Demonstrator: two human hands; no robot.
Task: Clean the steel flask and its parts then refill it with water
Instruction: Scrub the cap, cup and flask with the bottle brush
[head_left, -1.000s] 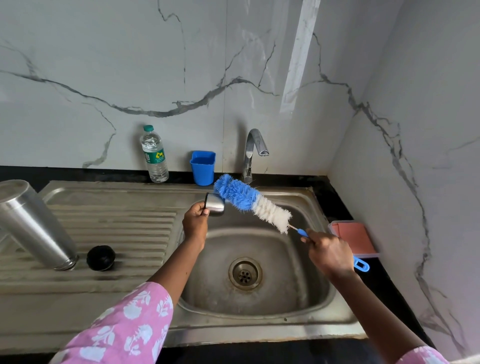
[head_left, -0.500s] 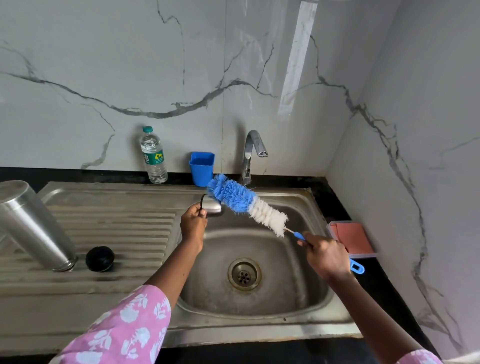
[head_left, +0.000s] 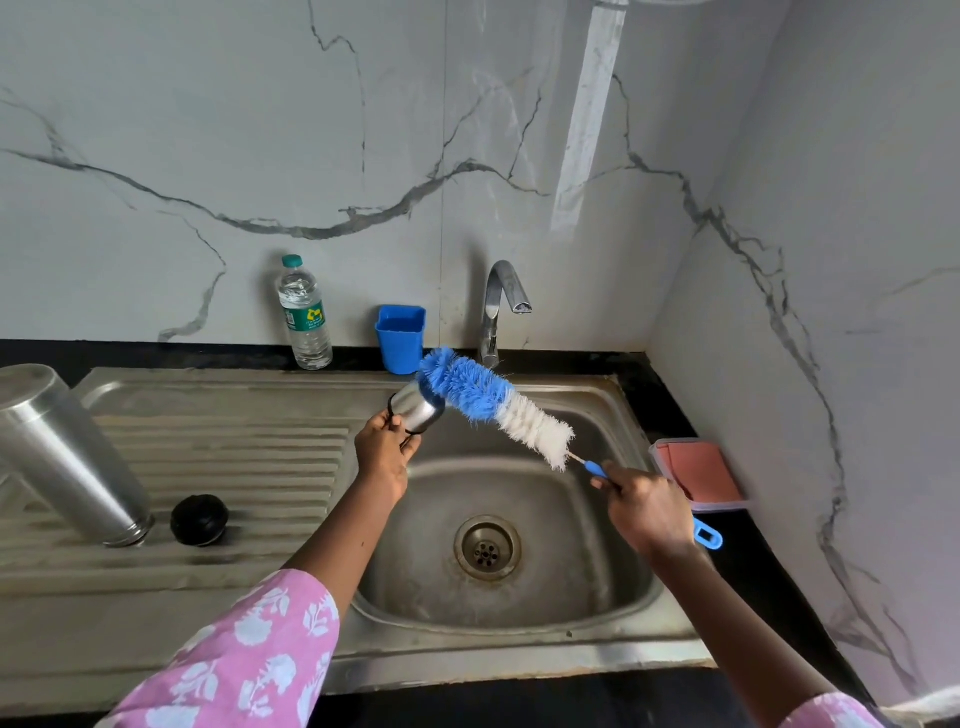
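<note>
My left hand (head_left: 383, 453) grips a small steel flask cup (head_left: 417, 409) over the left rim of the sink basin (head_left: 613, 587), its mouth tilted up to the right. My right hand (head_left: 647, 508) holds the blue handle of a bottle brush (head_left: 496, 406); the brush's blue bristle tip touches the cup's mouth. The steel flask body (head_left: 62, 457) stands upside down and leaning on the drainboard at the left. A black round flask stopper (head_left: 199, 520) lies beside the flask's mouth.
A tap (head_left: 501, 306) stands behind the basin, with no water running. A blue plastic cup (head_left: 400, 338) and a plastic water bottle (head_left: 305, 314) stand at the back wall. A pink sponge in a clear tray (head_left: 698, 475) sits on the black counter at the right.
The left hand has tilted the steel cup so its mouth faces the brush. The brush tip has shifted slightly left onto the cup's mouth.
</note>
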